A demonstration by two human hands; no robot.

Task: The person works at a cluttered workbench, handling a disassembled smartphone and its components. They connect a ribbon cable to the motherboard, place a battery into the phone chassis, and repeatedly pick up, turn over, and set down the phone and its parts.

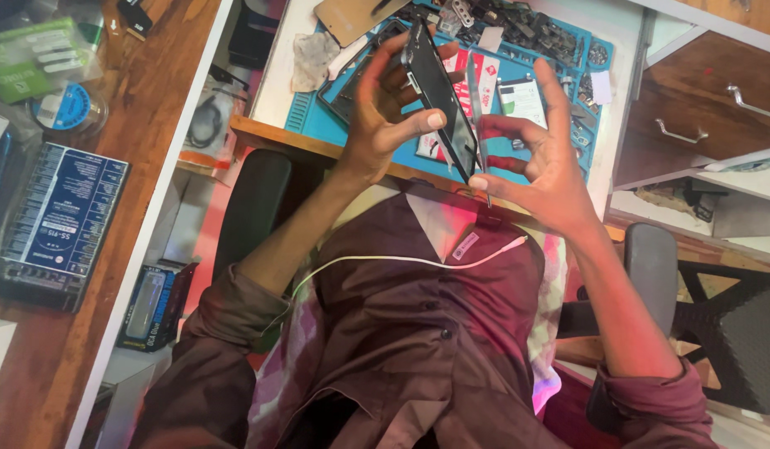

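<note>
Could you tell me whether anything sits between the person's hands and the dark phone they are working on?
Nothing visible does. The left hand already grips the dark phone by its edges, holding it tilted above the blue work mat. The right hand holds thin metal tweezers right against the phone's lower edge.

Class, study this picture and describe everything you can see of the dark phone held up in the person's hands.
The phone is a slim, dark, glossy slab, seen almost edge-on and tilted, upper end toward the blue work mat. The left hand grips it, thumb pressed on the near face and fingers behind. The right hand pinches thin metal tweezers that lie along its right edge, near its lower end. Whether the casing is open cannot be told.
</note>
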